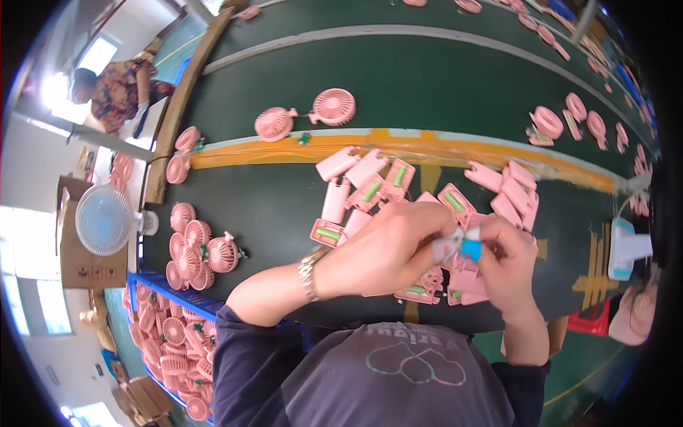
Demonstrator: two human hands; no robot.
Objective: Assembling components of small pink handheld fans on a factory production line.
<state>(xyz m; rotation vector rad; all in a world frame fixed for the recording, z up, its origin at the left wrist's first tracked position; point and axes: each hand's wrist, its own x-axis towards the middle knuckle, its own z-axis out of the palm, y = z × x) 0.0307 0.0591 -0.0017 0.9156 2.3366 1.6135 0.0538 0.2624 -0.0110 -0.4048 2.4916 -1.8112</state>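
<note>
My left hand (388, 242), with a gold-coloured watch or bracelet (307, 276) at its wrist, is closed with thumb and forefinger pinched. Close beside it, my right hand (506, 260) is pinched too. Between the fingertips show white and bright blue patches (471, 249); whether these are finger wraps or a small part, I cannot make out. Under and around both hands lie pink plastic handle casings (334, 201), several with a green battery (372, 191) inside. More pink casings (514, 192) are heaped just beyond my right hand. My hands hide part of the pile.
Pink fan heads (188, 260) cluster at the left, above a blue crate (178, 299) full of them. Two wired fan heads (333, 107) lie on the green conveyor belt (441, 85), beyond a yellow-taped rail (398, 142). A white desk fan (104, 219) and another person (121, 92) are leftward.
</note>
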